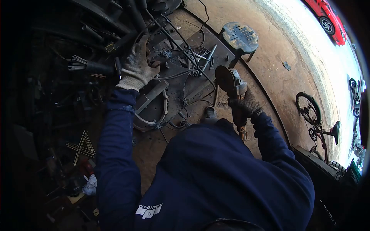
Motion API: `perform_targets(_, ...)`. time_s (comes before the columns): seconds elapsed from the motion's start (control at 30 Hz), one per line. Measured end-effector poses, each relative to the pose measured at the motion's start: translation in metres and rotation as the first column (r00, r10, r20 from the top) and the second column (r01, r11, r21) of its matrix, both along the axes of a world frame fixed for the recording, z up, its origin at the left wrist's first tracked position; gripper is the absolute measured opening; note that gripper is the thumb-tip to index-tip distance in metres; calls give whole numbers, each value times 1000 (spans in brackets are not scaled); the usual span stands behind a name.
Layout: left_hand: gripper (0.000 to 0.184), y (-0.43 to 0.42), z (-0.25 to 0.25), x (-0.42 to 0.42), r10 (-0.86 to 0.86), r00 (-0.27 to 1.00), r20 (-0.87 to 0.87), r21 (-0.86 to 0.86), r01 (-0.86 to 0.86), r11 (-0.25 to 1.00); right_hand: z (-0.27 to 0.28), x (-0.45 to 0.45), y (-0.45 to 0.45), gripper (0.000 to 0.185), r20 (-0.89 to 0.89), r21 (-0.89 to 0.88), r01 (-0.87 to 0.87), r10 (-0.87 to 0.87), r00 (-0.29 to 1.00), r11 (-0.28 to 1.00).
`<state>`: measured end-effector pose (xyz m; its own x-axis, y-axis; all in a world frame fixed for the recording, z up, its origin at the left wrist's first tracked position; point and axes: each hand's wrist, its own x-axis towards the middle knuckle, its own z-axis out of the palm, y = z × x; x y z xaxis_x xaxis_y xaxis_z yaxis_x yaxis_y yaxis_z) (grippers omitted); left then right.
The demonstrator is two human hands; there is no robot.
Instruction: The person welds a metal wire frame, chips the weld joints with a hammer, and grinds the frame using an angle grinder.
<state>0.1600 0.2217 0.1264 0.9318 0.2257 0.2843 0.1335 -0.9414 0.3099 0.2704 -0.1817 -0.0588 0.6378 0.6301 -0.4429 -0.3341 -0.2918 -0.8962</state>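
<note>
My right hand (pixel 248 101), in a dark glove, is closed around the body of an angle grinder (pixel 239 86). The grinder's dark disc (pixel 225 78) faces up and left, off the edge of the metal workbench (pixel 216 71). My left hand (pixel 138 66), in a worn glove with a pale cuff, is at the bench's left side with its fingers curled. What they close on is hidden; black cables (pixel 169 32) run close by. Just below this hand lies a grey metal angle piece (pixel 154 92).
A dark plastic stool (pixel 241 36) stands beyond the bench. Coiled cable (pixel 165 109) hangs near my legs. Thin rods (pixel 81 64) stick out of a holder at left, and yellowish rods (pixel 81 147) lie lower down. A bicycle (pixel 312 119) and a red car (pixel 327 19) are at right.
</note>
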Motion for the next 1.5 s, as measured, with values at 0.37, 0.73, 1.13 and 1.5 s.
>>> perform_targets(0.37, 99, 22, -21, 20, -2, 1000, 10, -82, 3, 997, 16, -22, 21, 83, 66, -40, -10, 12, 998, 999)
perform_targets(0.73, 93, 40, -27, 30, 47, 999, 4, -92, -47, 995, 33, -5, 53, 94, 132, 85, 18, -29, 991, 996)
perform_targets(1.13, 92, 38, -44, 40, 108, 992, -69, -149, -118, 982, 28, 15, 53, 98, 179, -9, -16, 17, 984, 1000)
perform_targets(1.5, 87, 35, -46, 39, 100, 995, -31, -143, -103, 984, 26, 22, 59, 102, 248, -86, -26, 46, 968, 996)
